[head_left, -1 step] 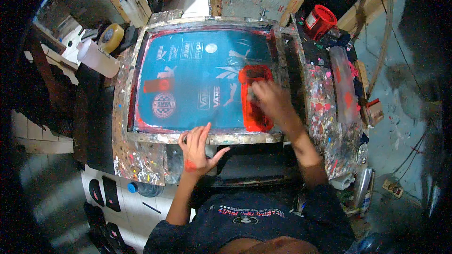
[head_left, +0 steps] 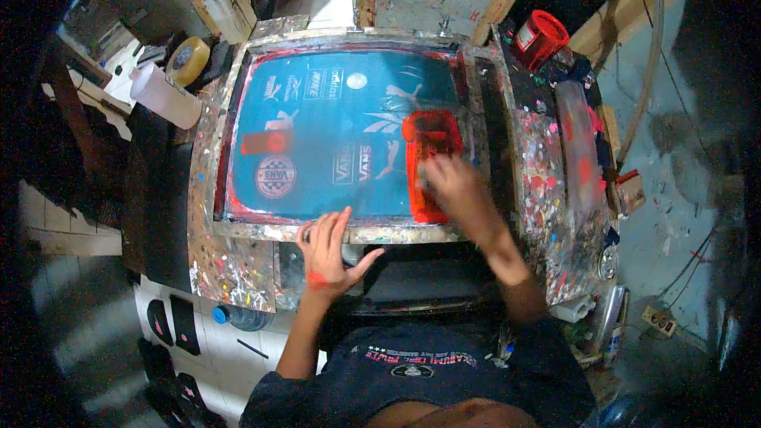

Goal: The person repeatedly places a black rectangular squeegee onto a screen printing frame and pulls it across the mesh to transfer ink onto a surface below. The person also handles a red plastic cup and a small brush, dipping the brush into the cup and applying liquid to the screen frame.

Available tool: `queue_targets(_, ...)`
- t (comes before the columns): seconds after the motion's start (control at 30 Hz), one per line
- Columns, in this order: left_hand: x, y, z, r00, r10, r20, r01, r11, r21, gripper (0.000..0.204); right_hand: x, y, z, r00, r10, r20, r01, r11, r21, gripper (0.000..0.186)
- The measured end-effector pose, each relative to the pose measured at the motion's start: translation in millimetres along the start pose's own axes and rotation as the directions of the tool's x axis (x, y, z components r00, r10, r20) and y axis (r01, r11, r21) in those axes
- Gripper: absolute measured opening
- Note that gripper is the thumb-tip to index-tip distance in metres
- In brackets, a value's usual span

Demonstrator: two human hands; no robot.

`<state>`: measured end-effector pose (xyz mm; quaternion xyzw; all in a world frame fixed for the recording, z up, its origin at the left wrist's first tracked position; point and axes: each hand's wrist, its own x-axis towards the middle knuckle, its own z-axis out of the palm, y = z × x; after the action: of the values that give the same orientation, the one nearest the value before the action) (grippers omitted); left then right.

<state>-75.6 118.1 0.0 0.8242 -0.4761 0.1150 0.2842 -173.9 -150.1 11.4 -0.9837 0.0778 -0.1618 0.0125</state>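
Observation:
A blue printing screen [head_left: 317,107] with pale printed designs lies in a paint-stained frame [head_left: 349,234] before me. A red ink patch [head_left: 269,143] marks its left part, and a thick red ink area [head_left: 416,194] covers its right part. My left hand [head_left: 329,250] rests on the near frame edge, fingers apart, red smudged at the wrist. Over the thick red ink, my right hand [head_left: 460,190] is blurred by motion, its fingers curled round something I cannot make out.
A red ink tub [head_left: 539,40] stands back right, beside a long translucent roll [head_left: 579,143]. At left are a white bottle [head_left: 166,99] and a tape roll [head_left: 186,63]. A water bottle [head_left: 246,317] lies below the paint-splattered bench [head_left: 222,277].
My right hand has moved slightly toward me within the red ink area. My left hand stays on the frame edge with only a slight shift.

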Motion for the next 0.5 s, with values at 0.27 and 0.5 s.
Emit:
queue_targets(0.27,-6.2,-22.4,2.6,1.0,0.01,-0.021,-0.011,0.999,-0.046,0.092,-65.2,-62.7,-51.5,0.998,0.042,-0.038,-0.04,0.999,0.033,0.059)
queue_targets(0.5,130.6,26.9,-93.9,0.721,0.384,-0.576,-0.143,0.897,0.419,0.067,56.3,0.2,-186.8,0.964,-0.016,-0.264,-0.006,0.997,-0.082,0.082)
